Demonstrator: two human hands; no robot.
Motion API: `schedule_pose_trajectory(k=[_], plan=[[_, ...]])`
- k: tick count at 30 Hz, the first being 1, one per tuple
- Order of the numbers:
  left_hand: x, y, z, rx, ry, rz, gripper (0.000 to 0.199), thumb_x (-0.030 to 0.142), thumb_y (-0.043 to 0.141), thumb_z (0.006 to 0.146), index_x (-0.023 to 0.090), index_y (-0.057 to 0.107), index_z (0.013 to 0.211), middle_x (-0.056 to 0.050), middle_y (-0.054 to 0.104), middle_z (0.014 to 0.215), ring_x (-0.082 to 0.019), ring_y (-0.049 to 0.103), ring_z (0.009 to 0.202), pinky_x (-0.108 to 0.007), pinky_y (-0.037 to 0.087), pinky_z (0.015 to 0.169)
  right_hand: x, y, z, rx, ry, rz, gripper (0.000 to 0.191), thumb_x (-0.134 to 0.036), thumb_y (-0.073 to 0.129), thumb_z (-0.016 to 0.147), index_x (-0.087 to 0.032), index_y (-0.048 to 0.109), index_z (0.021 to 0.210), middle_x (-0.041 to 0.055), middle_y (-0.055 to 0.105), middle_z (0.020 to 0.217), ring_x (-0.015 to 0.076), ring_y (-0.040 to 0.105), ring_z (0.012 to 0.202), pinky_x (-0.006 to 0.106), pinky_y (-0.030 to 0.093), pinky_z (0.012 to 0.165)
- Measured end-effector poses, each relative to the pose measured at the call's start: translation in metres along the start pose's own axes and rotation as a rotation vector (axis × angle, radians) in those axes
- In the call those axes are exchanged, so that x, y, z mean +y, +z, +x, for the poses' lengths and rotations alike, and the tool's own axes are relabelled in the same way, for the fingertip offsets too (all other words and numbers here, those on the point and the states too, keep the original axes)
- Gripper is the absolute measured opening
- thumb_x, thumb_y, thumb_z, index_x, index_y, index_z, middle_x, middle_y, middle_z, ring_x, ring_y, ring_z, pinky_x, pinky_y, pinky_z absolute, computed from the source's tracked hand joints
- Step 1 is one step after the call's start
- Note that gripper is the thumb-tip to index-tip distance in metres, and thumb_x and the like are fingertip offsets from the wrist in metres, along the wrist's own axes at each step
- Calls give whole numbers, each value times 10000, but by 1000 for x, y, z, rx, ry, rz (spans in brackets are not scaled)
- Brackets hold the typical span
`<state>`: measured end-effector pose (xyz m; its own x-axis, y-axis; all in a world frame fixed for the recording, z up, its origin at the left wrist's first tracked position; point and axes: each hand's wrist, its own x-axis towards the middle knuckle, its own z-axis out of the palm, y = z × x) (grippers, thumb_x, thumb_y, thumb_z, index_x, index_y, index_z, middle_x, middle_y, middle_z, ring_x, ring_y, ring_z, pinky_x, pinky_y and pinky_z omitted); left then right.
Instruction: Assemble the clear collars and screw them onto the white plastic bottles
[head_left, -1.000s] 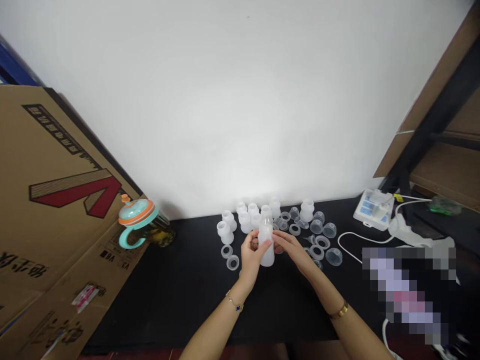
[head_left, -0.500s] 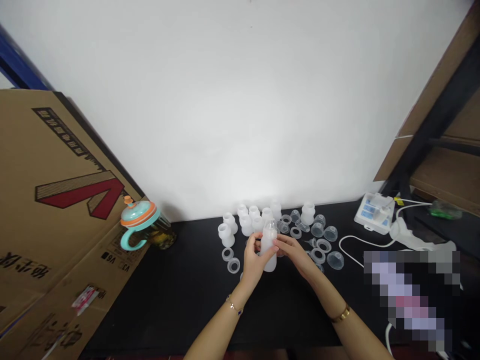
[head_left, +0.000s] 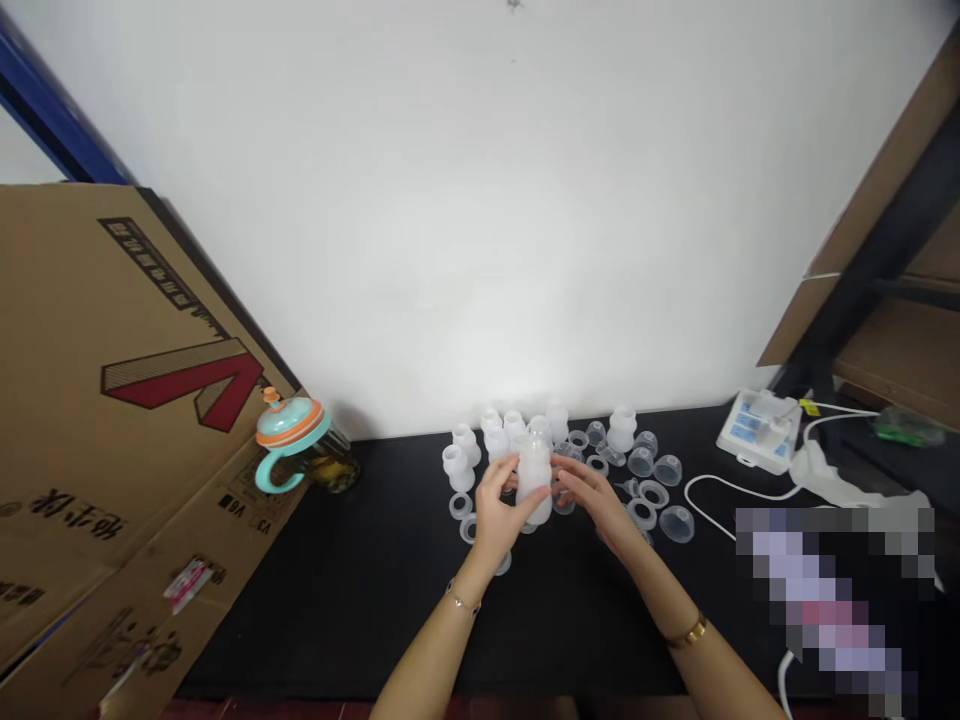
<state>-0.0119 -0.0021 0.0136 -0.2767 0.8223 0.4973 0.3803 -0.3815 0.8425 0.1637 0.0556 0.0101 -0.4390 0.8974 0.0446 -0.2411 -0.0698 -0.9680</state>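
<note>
A whitish baby bottle [head_left: 535, 478] with a clear domed cap stands nearly upright between my hands. My left hand [head_left: 499, 512] is closed around its left side, with the thumb across the front. Close by its right side is my right hand [head_left: 598, 500], its fingers bent and apart; whether a fingertip still touches the bottle is unclear. Behind are several white bottle bodies [head_left: 458, 470], without caps. Rings [head_left: 460, 506] lie to the left, and clear dome caps [head_left: 667, 470] with more rings [head_left: 643, 514] to the right. My hands hide some parts.
At the left, a teal-lidded jug [head_left: 304, 440] stands beside a large cardboard box [head_left: 52, 330]. To the right, a white power strip [head_left: 759, 430] trails a white cable [head_left: 709, 478] over the black table [head_left: 360, 600]. A white wall closes off the back.
My right fingers have come away from the bottle's front and loosened. My left hand keeps hold of the bottle, now slightly higher in view. The whole view has shifted a little.
</note>
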Motion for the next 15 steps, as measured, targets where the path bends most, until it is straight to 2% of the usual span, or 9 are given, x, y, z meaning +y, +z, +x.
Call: schedule_pose_trajectory(k=[3, 6, 8, 10, 11, 12, 15], plan=[[0, -25, 12, 251, 126, 89, 419, 405, 796, 792, 188, 710, 1139, -84, 642, 1073, -220, 653, 963, -318, 568, 810, -3, -1, -1, 20, -11, 1, 465, -564, 743, 811, -228, 753, 1133, 92, 765, 1038, 230, 686, 832, 336, 520, 709], [-8, -61, 29, 609, 188, 146, 374, 422, 776, 805, 175, 702, 1077, -74, 610, 1064, -218, 639, 984, -319, 553, 843, -5, -2, -1, 47, -29, -4, 464, -577, 747, 800, -228, 760, 1105, 88, 767, 1021, 225, 686, 807, 332, 516, 695], [-18, -86, 39, 787, 150, 228, 427, 448, 770, 802, 181, 695, 1127, -69, 624, 1066, -210, 632, 961, -338, 540, 875, -5, -2, -1, 55, -29, -6, 470, -585, 753, 789, -228, 762, 1093, 86, 769, 1007, 224, 684, 795, 332, 513, 691], [-31, -107, 46, 908, 43, 353, 509, 489, 776, 776, 191, 695, 1180, -77, 654, 1081, -220, 626, 940, -364, 527, 891, -4, -1, 0, 59, -21, -12, 475, -589, 759, 779, -226, 762, 1085, 84, 770, 989, 223, 679, 788, 330, 509, 684], [-38, -115, 48, 930, -27, 420, 536, 513, 779, 757, 194, 706, 1181, -77, 669, 1054, -229, 623, 913, -373, 525, 871, -4, -1, 0, 62, -17, -19, 477, -591, 762, 774, -225, 762, 1080, 83, 771, 980, 222, 676, 782, 328, 506, 677], [-46, -121, 50, 902, -95, 484, 548, 530, 767, 756, 200, 712, 1189, -76, 683, 1020, -241, 621, 908, -375, 524, 850, -3, -1, 1, 64, -13, -28, 479, -590, 766, 769, -224, 761, 1078, 82, 771, 976, 220, 673, 779, 327, 504, 673], [-70, -130, 50, 756, -270, 636, 565, 541, 732, 767, 181, 720, 1202, -74, 708, 903, -259, 631, 853, -382, 505, 837, -1, -2, 2, 67, -4, -64, 483, -589, 777, 755, -224, 759, 1072, 78, 772, 966, 221, 669, 771, 332, 506, 671]])
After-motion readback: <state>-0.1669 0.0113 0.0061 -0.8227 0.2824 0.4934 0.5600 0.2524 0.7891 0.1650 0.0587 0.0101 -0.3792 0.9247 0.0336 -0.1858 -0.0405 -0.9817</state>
